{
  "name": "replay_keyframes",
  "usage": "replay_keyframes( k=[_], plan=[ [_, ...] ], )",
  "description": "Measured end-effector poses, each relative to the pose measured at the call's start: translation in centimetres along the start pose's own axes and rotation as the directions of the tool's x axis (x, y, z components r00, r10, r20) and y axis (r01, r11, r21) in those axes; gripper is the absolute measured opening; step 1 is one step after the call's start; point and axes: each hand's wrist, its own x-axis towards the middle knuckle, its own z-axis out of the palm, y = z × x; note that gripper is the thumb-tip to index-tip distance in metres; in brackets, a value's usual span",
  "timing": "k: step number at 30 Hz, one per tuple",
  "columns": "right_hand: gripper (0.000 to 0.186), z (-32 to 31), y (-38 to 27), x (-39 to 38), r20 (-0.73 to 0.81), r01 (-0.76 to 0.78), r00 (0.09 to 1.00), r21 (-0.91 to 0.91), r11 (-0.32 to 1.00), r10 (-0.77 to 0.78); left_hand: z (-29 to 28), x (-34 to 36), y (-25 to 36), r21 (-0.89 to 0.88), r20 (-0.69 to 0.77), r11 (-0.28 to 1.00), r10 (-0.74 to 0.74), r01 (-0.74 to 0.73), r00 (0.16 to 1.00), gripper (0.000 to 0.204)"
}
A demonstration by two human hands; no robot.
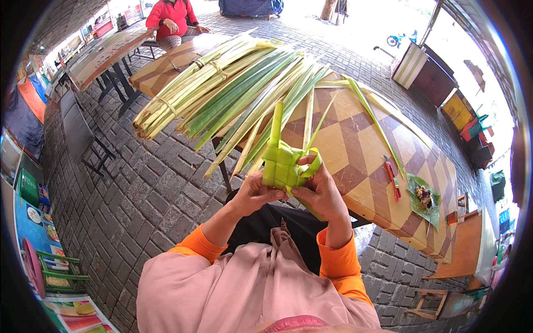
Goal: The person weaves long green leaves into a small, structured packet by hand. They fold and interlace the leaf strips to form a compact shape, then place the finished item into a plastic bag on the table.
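A bright green ketupat pouch (282,165), woven from palm-leaf strips, is held up in front of my body. My left hand (254,192) pinches its lower left side between thumb and fingers. My right hand (323,191) grips the right side, with a strip looping over its fingers. One wide strip end stands up from the pouch, and a thin one slants up to the right. Just beyond, bundles of long green and yellowish palm leaves (236,89) lie across the patterned table (361,141), their near ends hanging over its edge.
To the right on the table lie a red-handled cutter (392,178) and a green leaf (424,202) with dark food on it. A glass (452,217) stands near the table's right end. A person in red (175,19) sits beyond the far left end. A dark bench (78,130) stands on the left paving.
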Motion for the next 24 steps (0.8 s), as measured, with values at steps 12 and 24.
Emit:
replay_keyframes(
  k=[12,24],
  plan=[
    [0.049,-0.1,0.7,0.2,0.006,0.129,0.992,0.007,0.992,-0.129,0.6,1.0,0.2,0.58,-0.065,0.798,0.243,-0.162,0.968,0.019],
    [0.047,1.5,0.1,0.0,-0.254,0.071,0.944,-0.466,0.882,-0.211,0.2,1.1,0.3,0.696,-0.155,0.701,0.361,-0.157,0.92,0.021]
  ],
)
